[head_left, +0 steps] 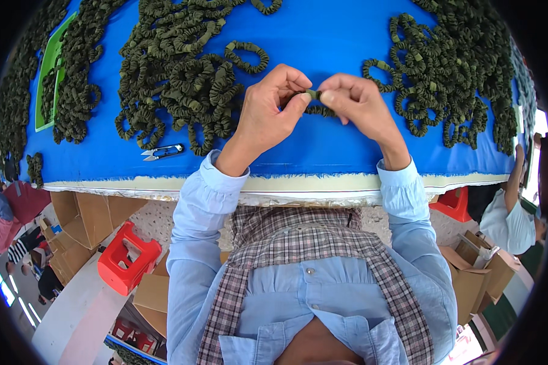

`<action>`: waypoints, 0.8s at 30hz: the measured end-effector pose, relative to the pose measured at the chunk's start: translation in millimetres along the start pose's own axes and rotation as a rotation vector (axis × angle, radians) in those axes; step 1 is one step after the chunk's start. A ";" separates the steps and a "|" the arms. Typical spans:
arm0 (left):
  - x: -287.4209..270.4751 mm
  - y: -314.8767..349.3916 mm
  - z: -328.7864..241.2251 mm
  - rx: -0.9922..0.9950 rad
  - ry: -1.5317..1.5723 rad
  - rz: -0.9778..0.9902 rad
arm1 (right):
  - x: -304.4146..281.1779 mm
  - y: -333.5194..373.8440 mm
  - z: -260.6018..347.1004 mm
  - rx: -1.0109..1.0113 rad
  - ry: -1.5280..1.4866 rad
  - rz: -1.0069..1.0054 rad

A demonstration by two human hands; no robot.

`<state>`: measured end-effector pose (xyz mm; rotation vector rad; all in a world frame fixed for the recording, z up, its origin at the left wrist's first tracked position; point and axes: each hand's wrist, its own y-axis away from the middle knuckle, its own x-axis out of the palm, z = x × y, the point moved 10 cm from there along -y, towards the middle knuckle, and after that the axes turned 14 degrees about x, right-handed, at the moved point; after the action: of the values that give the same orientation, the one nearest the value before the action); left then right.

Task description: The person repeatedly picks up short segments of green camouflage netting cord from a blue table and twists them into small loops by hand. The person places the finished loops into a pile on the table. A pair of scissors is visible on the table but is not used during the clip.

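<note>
Between my two hands, above the blue table cover (323,143), is a dark green scrunchie (318,111), partly hidden by my fingers. My left hand (274,109) pinches it between thumb and forefinger. From the other side, my right hand (358,104) grips the same band with thumb and fingertips, close to the left thumb. A lighter green bit of the band shows between the two pinches. A big pile of dark green scrunchies (170,67) lies left of my left hand, and a single loose scrunchie (247,57) rests just beyond it. Another pile of scrunchies (438,67) lies to the right.
Small thread snips (162,152) lie near the table's front edge, left of my left arm. A green tray (45,91) stands at the far left among more scrunchies. Below are a red stool (128,258) and cardboard boxes (97,213). Another person (508,213) sits at the right.
</note>
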<state>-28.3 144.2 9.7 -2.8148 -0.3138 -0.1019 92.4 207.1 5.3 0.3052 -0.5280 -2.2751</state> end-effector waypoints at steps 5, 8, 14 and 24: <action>2.7 -0.1 3.6 -0.021 0.180 -0.019 | 14.4 1.2 1.2 -0.051 -0.013 0.141; 2.4 -2.4 5.5 -0.023 0.278 -0.053 | 18.1 1.8 6.0 -0.056 -0.122 0.154; 4.7 5.9 19.5 -0.211 0.518 -0.027 | -1.6 -0.5 -2.5 -0.013 -0.251 0.022; 3.4 -0.4 -2.7 -0.104 0.111 0.011 | 2.6 -1.5 -4.8 0.010 -0.340 -0.026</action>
<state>-25.1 144.5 12.8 -2.8994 -0.2750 -0.2785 91.5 204.8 0.2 -0.0738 -0.7102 -2.3631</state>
